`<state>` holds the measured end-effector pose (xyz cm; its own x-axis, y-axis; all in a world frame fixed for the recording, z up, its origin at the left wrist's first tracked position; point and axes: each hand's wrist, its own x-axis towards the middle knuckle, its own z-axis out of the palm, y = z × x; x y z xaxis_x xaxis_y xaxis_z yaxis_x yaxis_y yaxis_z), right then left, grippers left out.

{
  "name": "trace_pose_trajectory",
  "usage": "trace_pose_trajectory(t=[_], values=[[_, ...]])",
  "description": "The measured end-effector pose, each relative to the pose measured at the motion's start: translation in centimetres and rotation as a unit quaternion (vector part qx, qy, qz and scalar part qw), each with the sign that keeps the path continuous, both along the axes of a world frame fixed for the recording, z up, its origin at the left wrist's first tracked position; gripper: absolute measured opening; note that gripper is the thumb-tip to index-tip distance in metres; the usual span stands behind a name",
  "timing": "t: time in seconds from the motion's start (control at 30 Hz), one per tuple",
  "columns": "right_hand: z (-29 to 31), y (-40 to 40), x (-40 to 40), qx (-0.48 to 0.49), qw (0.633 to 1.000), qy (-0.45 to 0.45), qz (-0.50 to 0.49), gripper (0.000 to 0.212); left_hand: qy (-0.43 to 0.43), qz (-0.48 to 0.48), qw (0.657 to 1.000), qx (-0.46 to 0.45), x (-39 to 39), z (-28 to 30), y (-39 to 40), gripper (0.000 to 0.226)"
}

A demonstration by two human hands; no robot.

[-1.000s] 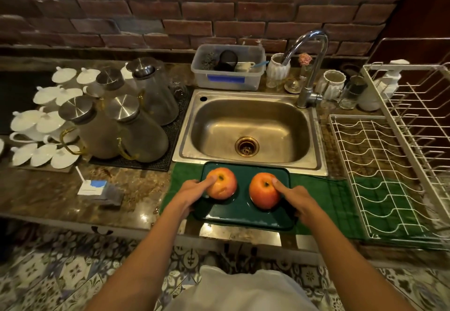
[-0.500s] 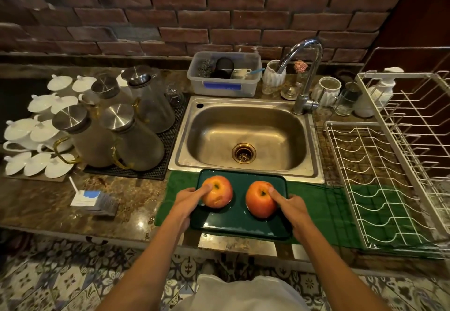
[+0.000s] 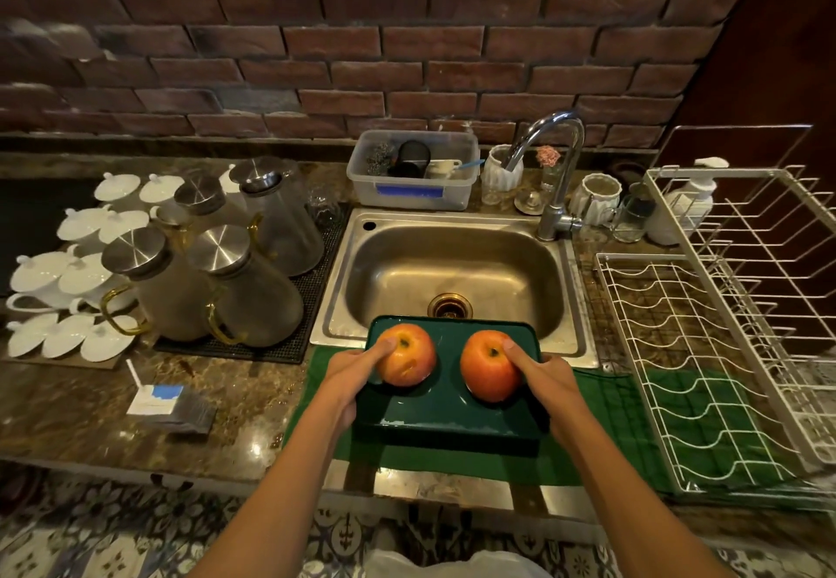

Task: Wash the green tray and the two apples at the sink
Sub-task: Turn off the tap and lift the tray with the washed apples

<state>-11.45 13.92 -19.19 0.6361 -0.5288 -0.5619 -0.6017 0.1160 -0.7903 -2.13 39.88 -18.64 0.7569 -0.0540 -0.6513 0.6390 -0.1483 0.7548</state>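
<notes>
**Tray held level at the sink's front lip, basin straight ahead**

Nearest the person, both forearms reach forward side by side over the counter edge, and each hand closes on one short end of the green tray. The left hand clamps the left rim, its fingers stretched up over the left apple and pressing it in place. The right hand mirrors this on the right rim, fingers laid against the right apple. Neither hand is spread free; both are closed on tray and fruit together.

The tray appears lifted clear of the green cloth beneath it, since a dark band of shadow shows under its near edge. Its long axis runs left to right, square across the person's front, and the two apples sit side by side along that axis, apart from each other.

Beyond the tray, its far edge already overlaps the front rim of the sink, so the basin lies directly ahead and lower, with the drain nearly on the tray's midline. The faucet stands at the far right corner, its spout arching left over the basin, which puts the right hand nearer to it. The next move is likely a straight push forward and down.
</notes>
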Motion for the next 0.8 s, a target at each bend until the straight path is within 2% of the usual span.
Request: trace_pose_trajectory(t=[0.07, 0.17, 0.23, 0.37, 0.5, 0.57, 0.8], values=[[1.0, -0.6, 0.8, -0.014, 1.000, -0.013, 0.002, 0.074, -0.008, 0.009, 1.000, -0.002, 0.3, 0.9, -0.5, 0.048], [3.0, -1.5, 2.1, -0.030, 0.999, -0.041, 0.008, 0.097, -0.026, 0.015, 1.000, 0.001, 1.2, 2.4, -1.4, 0.051], [4.7, -2.2, 3.1, -0.037, 0.998, -0.056, 0.020, 0.106, -0.041, 0.021, 0.999, 0.001, 2.1, 3.8, -1.9, 0.049], [8.6, -3.7, 5.4, -0.052, 0.996, -0.063, 0.034, 0.099, -0.078, 0.028, 0.997, 0.000, 4.5, 7.3, -3.1, 0.046], [12.6, -4.9, 7.7, -0.075, 0.992, -0.094, 0.030, 0.086, -0.106, 0.018, 0.994, 0.004, 6.7, 11.6, -4.0, 0.085], [14.5, -5.5, 8.7, -0.078, 0.991, -0.105, 0.023, 0.088, -0.113, 0.010, 0.994, 0.008, 7.7, 13.8, -4.4, 0.094], [20.3, -7.2, 11.3, -0.110, 0.983, -0.134, 0.058, 0.094, -0.156, -0.001, 0.988, 0.016, 10.0, 19.3, -5.9, 0.095]])
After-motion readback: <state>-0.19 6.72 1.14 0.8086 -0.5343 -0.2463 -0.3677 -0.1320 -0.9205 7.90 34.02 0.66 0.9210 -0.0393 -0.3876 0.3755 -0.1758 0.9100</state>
